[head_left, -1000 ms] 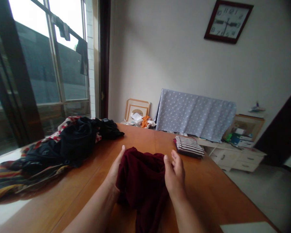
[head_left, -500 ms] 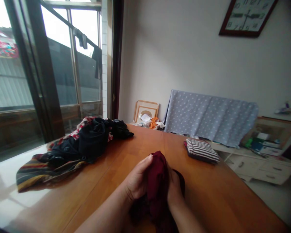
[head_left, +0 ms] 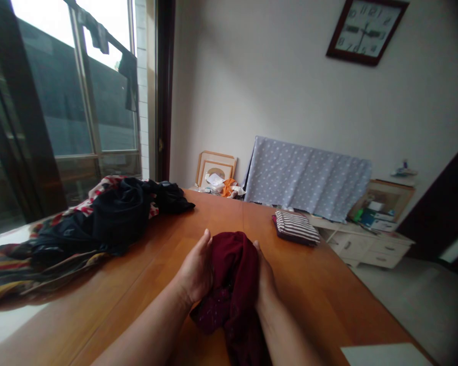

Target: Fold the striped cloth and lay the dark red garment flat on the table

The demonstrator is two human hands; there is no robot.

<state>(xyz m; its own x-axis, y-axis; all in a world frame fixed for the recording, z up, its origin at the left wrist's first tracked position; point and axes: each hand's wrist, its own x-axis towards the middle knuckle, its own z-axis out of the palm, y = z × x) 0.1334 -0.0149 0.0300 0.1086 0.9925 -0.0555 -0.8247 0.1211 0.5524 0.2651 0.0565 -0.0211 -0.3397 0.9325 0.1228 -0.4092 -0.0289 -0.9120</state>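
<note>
A dark red garment [head_left: 234, 269] is bunched up between my two hands above the near part of the wooden table, its lower end hanging toward me. On its left side my left hand [head_left: 198, 269] grips it, thumb pointing up and fingers tucked behind the cloth. My right hand [head_left: 265, 277] holds the opposite side, with most of its fingers hidden by the fabric and the hand itself. What kind of garment it is cannot be made out in this bunched shape.
The wooden table [head_left: 309, 305] carries a heap of dark and patterned clothes [head_left: 118, 213] at left and a folded stack with a striped piece on top [head_left: 297, 227] at right. A pale flat item [head_left: 385, 354] lies near the right edge. Behind stands a white cabinet [head_left: 381, 249].
My hands have moved apart and spread the dark red garment wider. The view has swung to the right, bringing a pale flat item in at the lower right.
</note>
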